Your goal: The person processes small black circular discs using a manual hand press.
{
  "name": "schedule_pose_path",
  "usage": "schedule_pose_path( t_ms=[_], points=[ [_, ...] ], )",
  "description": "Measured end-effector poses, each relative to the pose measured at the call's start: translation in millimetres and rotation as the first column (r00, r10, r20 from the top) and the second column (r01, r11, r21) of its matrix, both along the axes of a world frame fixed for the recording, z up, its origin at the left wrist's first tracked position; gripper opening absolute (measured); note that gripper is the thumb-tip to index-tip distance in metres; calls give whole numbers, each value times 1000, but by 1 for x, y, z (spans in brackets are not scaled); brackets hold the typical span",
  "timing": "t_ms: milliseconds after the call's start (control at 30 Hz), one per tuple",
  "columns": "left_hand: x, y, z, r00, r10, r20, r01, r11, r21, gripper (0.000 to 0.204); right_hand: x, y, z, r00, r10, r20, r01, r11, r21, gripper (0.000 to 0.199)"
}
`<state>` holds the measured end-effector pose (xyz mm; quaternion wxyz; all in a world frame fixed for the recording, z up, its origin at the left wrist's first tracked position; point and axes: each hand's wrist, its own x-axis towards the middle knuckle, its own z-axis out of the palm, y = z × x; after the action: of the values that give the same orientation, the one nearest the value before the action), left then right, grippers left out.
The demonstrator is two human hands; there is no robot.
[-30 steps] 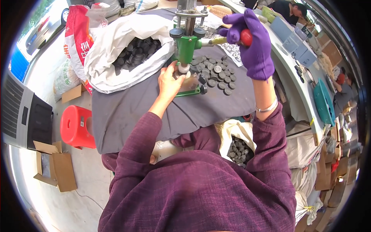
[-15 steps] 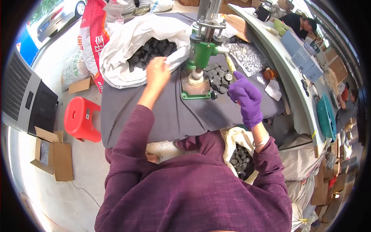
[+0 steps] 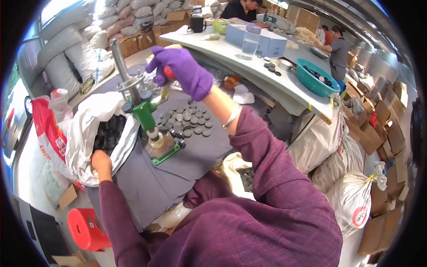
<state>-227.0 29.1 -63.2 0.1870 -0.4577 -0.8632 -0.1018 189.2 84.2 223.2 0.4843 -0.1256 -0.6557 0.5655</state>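
l hand (image 3: 101,162), bare, is at the near edge of the white sack (image 3: 80,133), right by the black discs (image 3: 110,129) in its mouth; those lie just beyond the knuckles, up & slightly right in view; flat & round, so no long axis to line up w/; l hand is by far the nearer of the two; its fingertips are hidden, can't tell if they're apart, together or on a disc or sack cloth; r hand (image 3: 184,73), purple glove, is up & well to the right, curled firmly round the red knob (image 3: 168,71) by the lever (image 3: 164,94); green press (image 3: 144,116) stands btwn the hands, upper right of l hand, sack just beside it on the left; base plate (image 3: 165,157) roughly level w/ l hand; loose grey discs (image 3: 189,119) lie on the dark cloth (image 3: 195,153), other side of press
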Motion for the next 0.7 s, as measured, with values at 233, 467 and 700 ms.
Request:
schedule_pose_path(
  t_ms=[233,467,700],
  points=[
    [45,-4,51,969,0,249,16,998,-61,24,19,13,0,997,-62,35,62,998,-21,25],
    [7,-34,29,905,-116,410,78,991,109,29,6,9,-9,998,67,20,-69,990,119,35],
    [17,-33,34,872,-345,346,318,938,135,33,11,13,-12,998,-16,-56,26,985,168,34]
  ],
)
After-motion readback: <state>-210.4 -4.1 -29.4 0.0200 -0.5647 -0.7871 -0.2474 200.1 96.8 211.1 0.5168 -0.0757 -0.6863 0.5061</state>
